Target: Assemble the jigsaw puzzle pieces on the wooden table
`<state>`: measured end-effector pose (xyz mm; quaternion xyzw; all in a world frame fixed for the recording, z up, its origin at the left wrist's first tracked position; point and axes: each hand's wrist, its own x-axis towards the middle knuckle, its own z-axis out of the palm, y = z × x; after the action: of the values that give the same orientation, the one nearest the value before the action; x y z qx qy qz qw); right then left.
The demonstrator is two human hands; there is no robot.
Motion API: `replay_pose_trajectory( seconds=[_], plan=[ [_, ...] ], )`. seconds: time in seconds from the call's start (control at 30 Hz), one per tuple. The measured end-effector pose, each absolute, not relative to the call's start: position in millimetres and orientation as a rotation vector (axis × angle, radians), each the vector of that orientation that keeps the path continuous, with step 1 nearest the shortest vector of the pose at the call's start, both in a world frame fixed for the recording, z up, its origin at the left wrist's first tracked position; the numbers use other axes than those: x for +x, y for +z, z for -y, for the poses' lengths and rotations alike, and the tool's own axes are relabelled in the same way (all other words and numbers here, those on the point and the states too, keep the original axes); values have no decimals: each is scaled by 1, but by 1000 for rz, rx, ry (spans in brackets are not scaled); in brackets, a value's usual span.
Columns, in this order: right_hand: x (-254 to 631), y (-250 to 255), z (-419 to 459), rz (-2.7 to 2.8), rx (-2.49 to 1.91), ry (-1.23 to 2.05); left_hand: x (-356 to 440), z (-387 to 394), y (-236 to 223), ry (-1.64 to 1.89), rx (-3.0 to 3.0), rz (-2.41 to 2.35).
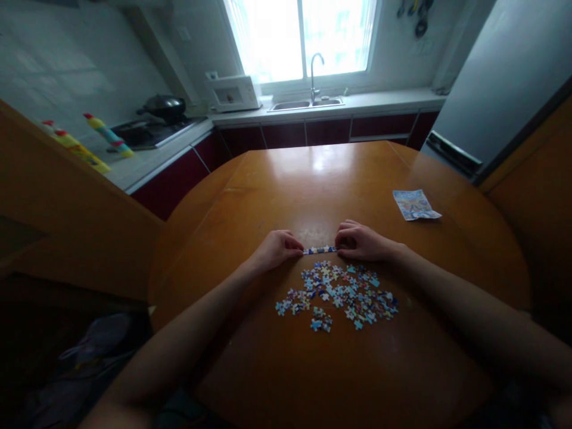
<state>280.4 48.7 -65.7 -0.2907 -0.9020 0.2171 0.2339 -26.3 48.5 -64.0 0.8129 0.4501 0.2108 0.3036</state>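
Observation:
A short row of joined puzzle pieces (319,250) lies on the round wooden table (313,179). My left hand (277,248) has its fingers curled and pinches the row's left end. At the row's right end rests my right hand (360,241), fingers curled down on it. Just below the hands, several loose puzzle pieces (342,295) lie scattered in a patch on the tabletop.
A printed picture sheet (415,204) lies at the table's right. Behind are a kitchen counter with a sink (306,104), a microwave (232,93), a wok on the stove (164,107) and bottles (107,135). A fridge (500,89) stands at the right.

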Motion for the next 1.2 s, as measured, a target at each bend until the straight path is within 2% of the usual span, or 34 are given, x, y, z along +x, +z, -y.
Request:
replay_pose_trajectory(
  seconds=[0.4,0.73,1.2],
  plan=[
    [280,-76,-55,2385,-839,619,-25,-50,-69,602,2123,-1181],
    [288,-102,-75,2011,-1486,135,-35,-79,-85,890,2274,-1433],
    [290,-98,-73,2104,-1633,60,-38,-84,-93,836,2388,-1432]
  ],
)
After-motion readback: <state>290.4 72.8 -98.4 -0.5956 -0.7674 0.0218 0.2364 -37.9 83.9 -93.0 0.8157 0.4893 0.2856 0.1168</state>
